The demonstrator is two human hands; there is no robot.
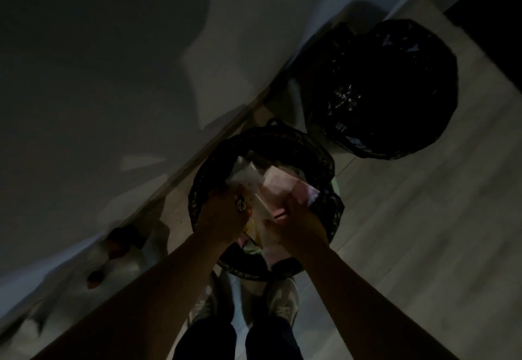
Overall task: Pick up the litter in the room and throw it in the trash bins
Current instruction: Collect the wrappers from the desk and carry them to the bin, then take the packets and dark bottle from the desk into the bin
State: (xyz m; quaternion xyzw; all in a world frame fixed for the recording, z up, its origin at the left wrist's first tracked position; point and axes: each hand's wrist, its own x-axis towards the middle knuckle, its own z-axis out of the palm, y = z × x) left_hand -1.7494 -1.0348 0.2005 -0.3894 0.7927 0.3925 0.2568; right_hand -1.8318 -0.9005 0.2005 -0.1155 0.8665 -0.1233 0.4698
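litter [248, 180]: crumpled wrappers, over near bin [282, 135] | far bin [440, 54]: black-lined

a dim, shadowed pale wall [113, 82] meets a light plank floor [423, 246].

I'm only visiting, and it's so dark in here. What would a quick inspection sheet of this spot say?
Surface: pale floor, dimly lit.
Job's things: bundle of wrappers held over the near bin, which has a black liner; far bin beside it, also black-lined.
Clutter: blurred white items by the wall on the left; cannot tell what they are.
Grips: left hand and right hand both grip the bundle.
Cables: nothing seen.
Surroundings: plain wall; the person's shoes at the foot of the near bin.
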